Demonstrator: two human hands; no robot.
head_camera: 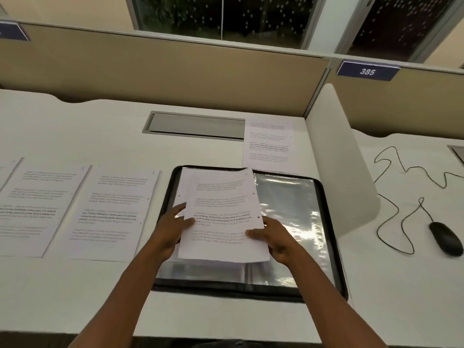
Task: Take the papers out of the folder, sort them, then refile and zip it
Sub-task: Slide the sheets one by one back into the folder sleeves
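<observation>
I see both hands hold a stack (221, 217) of papers over the open folder (288, 209), which lies near the front edge of the desk (75, 292). The left hand (173, 227) grips its left edge, the right hand (273, 237) pinches its right edge. Three sheets (110, 212) lie along the desk's left side, one sheet (270, 145) behind the folder.

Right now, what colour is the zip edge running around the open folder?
Black: the folder's border is black around clear, shiny plastic sleeves, seen in the head view.

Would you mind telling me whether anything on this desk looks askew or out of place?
Only slightly: the sheets held by both hands over the open folder are fanned and tilted, not squared. The loose pages on the desk lie flat and tidy.
</observation>
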